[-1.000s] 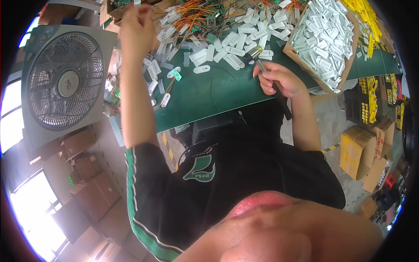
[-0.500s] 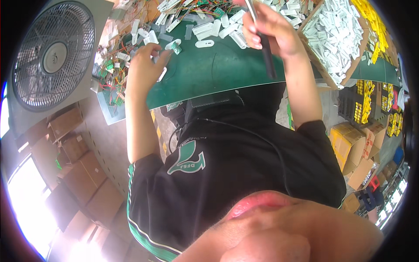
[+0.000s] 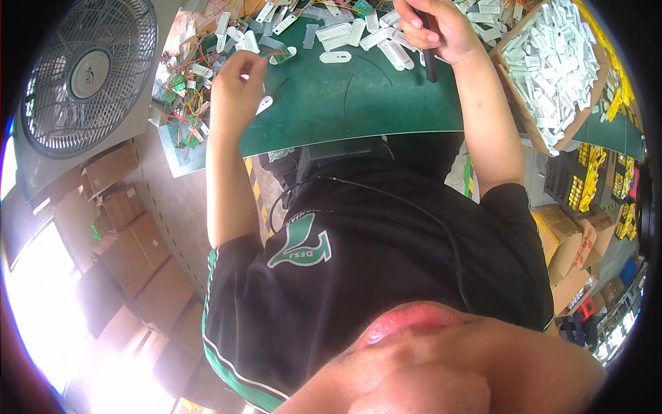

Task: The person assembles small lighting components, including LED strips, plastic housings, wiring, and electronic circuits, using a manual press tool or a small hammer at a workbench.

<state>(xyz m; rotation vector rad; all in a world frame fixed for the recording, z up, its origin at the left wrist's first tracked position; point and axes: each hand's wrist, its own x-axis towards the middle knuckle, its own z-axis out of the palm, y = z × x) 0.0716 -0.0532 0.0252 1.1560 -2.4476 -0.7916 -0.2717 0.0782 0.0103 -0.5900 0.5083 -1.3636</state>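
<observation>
My left hand [image 3: 238,86] is over the left part of the green table, fingers curled together; what they hold, if anything, is hidden. Just beyond its fingertips lies a white casing with a small green circuit board [image 3: 279,56]. Another white plastic piece [image 3: 265,105] rests by the right side of that wrist. My right hand [image 3: 438,31] is closed around a slim tool with a black handle [image 3: 431,63], whose lower end points toward me. The tool's far end is cut off at the top edge of the picture. White casings [image 3: 396,54] lie beside this hand.
A carton [image 3: 502,72] full of small white parts stands at the right, with yellow parts [image 3: 610,65] beyond it. Tangled wires and boards [image 3: 186,114] cover the table's left end. A fan [image 3: 89,72] stands at the left. Thin dark wires [image 3: 348,93] lie on the green table [image 3: 324,127].
My left hand has curled its fingers and moved slightly away from me. My right hand has shifted, its tool now further up in the picture. The whole view has also moved a little.
</observation>
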